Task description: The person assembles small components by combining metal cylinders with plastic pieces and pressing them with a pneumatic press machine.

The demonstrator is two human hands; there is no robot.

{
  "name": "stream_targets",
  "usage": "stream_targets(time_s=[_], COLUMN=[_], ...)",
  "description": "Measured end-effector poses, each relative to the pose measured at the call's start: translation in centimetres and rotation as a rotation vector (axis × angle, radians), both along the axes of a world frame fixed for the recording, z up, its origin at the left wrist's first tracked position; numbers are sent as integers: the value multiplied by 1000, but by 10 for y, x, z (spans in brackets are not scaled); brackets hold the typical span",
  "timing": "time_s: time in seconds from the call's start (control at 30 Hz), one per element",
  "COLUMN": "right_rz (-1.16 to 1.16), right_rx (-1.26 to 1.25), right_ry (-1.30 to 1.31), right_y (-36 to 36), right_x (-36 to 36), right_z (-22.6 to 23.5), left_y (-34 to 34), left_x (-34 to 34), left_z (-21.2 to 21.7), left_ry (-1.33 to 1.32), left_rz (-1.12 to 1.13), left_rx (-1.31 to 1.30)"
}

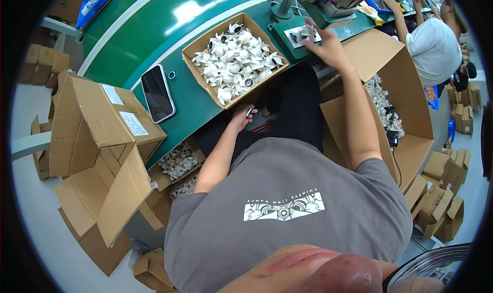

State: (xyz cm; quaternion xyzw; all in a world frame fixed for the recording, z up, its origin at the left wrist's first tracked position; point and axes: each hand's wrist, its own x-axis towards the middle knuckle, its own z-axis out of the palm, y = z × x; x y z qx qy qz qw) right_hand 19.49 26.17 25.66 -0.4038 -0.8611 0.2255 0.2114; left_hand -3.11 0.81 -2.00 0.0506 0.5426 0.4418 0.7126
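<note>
My right hand (pixel 329 50) reaches to a bench press (pixel 327 5), thumb and fingers around a small white bladed piece (pixel 308 32) on the press's pale fixture plate (pixel 295 38). Low beside the table's front edge, my left hand (pixel 240 118) is closed on a small ring-like part (pixel 249 111), dark with a silvery edge. Between the hands, a shallow cardboard box (pixel 204 91) on the green table (pixel 181 119) is heaped with similar white bladed pieces (pixel 239 56); a few black rings show among them.
A phone (pixel 157 94) and a loose ring (pixel 171 75) lie left of the shallow box. Open cartons stand at left (pixel 102 118) and right (pixel 411 95), the right one holding white pieces. A co-worker in a white shirt (pixel 435 51) sits at far right.
</note>
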Motion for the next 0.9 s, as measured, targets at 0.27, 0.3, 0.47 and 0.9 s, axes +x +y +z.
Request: stream_targets(time_s=[0.27,0.3,0.47,0.9], right_rz=[-103,-97,-106,285], right_rx=[-173,-181,21,405], right_ry=[569,569,266,307], right_y=[-12,-15,-12,-119], right_x=[-28,-30,-23,-93], right_z=[-19,-18,-1,75], left_y=[-17,-18,-13,-11], left_x=[-7,-7,1,-1], left_z=[-15,-10,13,26], left_ry=[-24,-16,6,-111], left_rz=[91,69,57,-53], left_rx=[116,114,134,152])
